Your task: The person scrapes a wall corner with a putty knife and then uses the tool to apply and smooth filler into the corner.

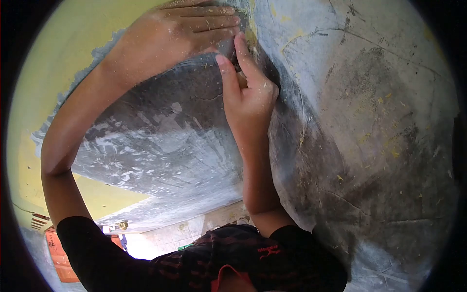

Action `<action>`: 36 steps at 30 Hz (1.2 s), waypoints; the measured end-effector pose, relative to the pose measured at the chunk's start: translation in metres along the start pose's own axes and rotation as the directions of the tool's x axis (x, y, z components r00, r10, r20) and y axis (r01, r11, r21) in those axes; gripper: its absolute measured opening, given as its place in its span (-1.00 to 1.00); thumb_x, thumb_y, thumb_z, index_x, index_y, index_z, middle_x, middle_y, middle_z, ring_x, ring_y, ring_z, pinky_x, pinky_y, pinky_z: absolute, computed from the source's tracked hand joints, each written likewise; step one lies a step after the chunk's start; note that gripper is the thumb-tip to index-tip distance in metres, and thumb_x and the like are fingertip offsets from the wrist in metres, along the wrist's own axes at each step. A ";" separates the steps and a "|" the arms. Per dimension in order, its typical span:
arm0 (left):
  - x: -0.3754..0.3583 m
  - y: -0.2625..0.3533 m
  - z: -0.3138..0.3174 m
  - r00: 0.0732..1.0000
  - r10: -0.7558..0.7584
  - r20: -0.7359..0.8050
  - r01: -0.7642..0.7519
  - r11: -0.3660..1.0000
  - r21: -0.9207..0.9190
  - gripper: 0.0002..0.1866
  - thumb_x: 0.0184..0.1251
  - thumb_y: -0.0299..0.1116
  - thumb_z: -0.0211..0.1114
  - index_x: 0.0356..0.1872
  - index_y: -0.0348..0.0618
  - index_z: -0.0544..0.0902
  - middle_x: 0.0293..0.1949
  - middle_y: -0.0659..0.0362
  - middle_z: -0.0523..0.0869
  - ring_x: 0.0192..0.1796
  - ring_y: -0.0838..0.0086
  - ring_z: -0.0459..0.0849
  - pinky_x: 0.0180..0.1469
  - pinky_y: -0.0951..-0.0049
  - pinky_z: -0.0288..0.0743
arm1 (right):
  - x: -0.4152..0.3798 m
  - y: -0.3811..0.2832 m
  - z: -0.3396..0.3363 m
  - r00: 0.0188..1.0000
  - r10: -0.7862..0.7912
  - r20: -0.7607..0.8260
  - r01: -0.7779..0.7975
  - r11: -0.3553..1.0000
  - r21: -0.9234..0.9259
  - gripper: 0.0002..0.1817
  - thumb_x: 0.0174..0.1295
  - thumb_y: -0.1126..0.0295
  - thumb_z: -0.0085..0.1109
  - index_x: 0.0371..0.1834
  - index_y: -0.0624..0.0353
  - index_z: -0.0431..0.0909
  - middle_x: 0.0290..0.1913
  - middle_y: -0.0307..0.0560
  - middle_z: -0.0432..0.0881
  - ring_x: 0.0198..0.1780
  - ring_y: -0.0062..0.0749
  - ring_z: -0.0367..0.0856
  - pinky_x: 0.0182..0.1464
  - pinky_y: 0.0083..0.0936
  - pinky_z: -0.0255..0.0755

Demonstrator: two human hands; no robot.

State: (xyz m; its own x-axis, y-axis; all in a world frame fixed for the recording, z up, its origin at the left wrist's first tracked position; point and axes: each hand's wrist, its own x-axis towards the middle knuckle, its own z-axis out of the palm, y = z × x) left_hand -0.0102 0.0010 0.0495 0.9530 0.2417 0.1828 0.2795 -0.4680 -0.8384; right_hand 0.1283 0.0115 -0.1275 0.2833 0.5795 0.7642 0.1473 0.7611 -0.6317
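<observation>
My left hand (180, 31) lies flat with its fingers stretched out and close together, against the wall near the inner corner. Just below and right of its fingertips, my right hand (250, 92) is closed, thumb and index finger pointing up. Between the fingers shows a scraper (241, 79), mostly hidden, with a light handle end and a dark flat part by the corner. Pale dust and specks cover both hands. Around them the left wall is bare grey plaster (160, 117), edged by yellow paint (92, 29).
The right wall (369, 112) is patchy grey with cracks and yellow paint flecks. It meets the left wall at a corner by my hands. Low at the left are an orange-brown wooden piece (61, 255), a slatted vent (40, 222) and a bright opening (151, 246).
</observation>
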 end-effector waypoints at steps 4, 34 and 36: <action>0.000 -0.005 0.003 0.998 -0.025 -0.059 0.022 0.998 -0.056 -0.67 0.35 -0.22 0.42 0.04 -0.10 0.89 0.23 0.14 0.86 0.33 0.42 0.80 0.63 0.21 0.48 | 0.009 0.007 0.013 0.995 -0.063 -0.076 0.068 0.995 0.068 -0.51 0.48 0.40 0.44 0.41 0.37 0.66 -0.57 0.18 0.53 -0.60 -0.55 0.34 -0.48 -0.52 0.33; 0.004 0.015 0.004 0.999 0.036 -0.027 -0.035 0.999 0.042 -0.68 0.24 -0.35 0.41 0.00 -0.11 0.90 0.15 0.16 0.90 0.27 0.40 0.83 0.54 0.29 0.59 | -0.010 0.022 0.007 0.997 -0.069 -0.044 0.070 0.997 0.013 -0.48 0.52 0.39 0.42 0.46 0.38 0.61 -0.33 -0.07 0.58 -0.46 -0.62 0.48 -0.38 -0.59 0.38; 0.002 0.011 0.007 0.996 0.027 -0.082 -0.025 0.999 0.019 -0.67 0.24 -0.34 0.41 0.01 -0.11 0.90 0.16 0.15 0.89 0.28 0.39 0.83 0.54 0.27 0.58 | -0.004 0.022 0.008 0.996 -0.088 -0.033 0.088 0.996 -0.003 -0.50 0.50 0.40 0.42 0.44 0.38 0.63 -0.16 0.30 0.84 -0.44 -0.44 0.75 -0.32 -0.47 0.60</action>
State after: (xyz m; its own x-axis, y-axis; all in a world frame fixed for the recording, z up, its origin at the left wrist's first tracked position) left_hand -0.0058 0.0019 0.0372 0.9665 0.1588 0.2015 0.2529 -0.4574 -0.8525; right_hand 0.1231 0.0282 -0.1432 0.3006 0.4998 0.8123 0.1742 0.8086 -0.5620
